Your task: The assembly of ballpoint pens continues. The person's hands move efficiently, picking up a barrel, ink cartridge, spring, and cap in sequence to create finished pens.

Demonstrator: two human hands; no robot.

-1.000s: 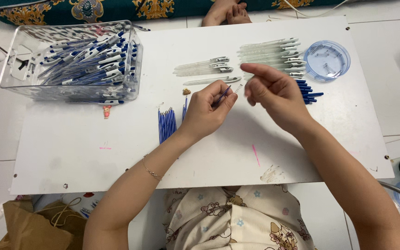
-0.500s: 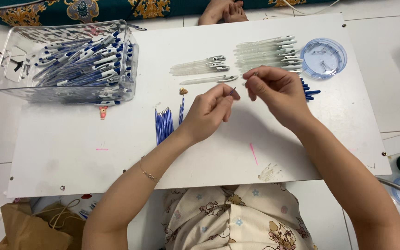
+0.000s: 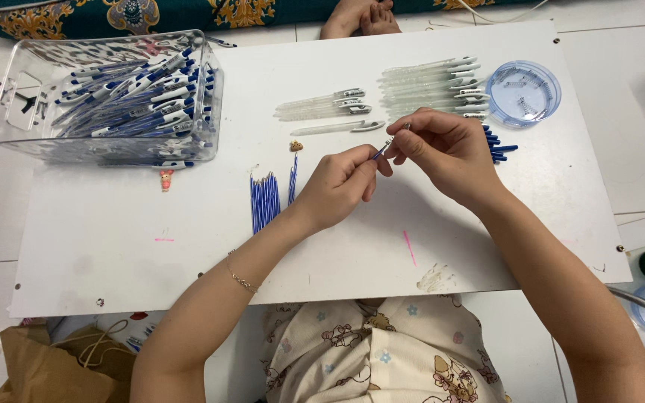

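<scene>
Left hand (image 3: 340,181) pinches a thin blue pen refill (image 3: 381,150) btw thumb + fingertips, tip end poking out up-right. Right hand (image 3: 442,149) is closed in a fingertip pinch at that tip, holding smth tiny, prob. a small metal spring (image 3: 407,126), too small to tell for sure. Both hands hover just above the white table (image 3: 113,254), mid-board, touching at the refill.

Handling, my read: refill is v. light, a narrow plastic tube, slightly bendy, smooth so it can roll or slip in the fingers. Best grip is near the tip end, short overhang, so it doesn't flex. Spring, if that's what it is, looks featherlight, springy, easy to drop or flick away; needs a fingertip pinch only.

Materials/shapes around:
- loose blue refills (image 3: 264,200) in a small bunch left of the left hand, thin straight rods, glossy.
- clear pen barrels (image 3: 427,82) w/ white clips, stacked side by side above the hands, hard see-through plastic.
- a few more barrels (image 3: 322,107) to their left, one lying apart.
- round blue-tinted dish (image 3: 496,86), shallow, translucent, small wire coils inside.
- clear rectangular bin (image 3: 9,112) far left, rigid, full of blue + white finished pens.
- small blue pen parts (image 3: 503,149) peeking out beyond the right hand.
</scene>
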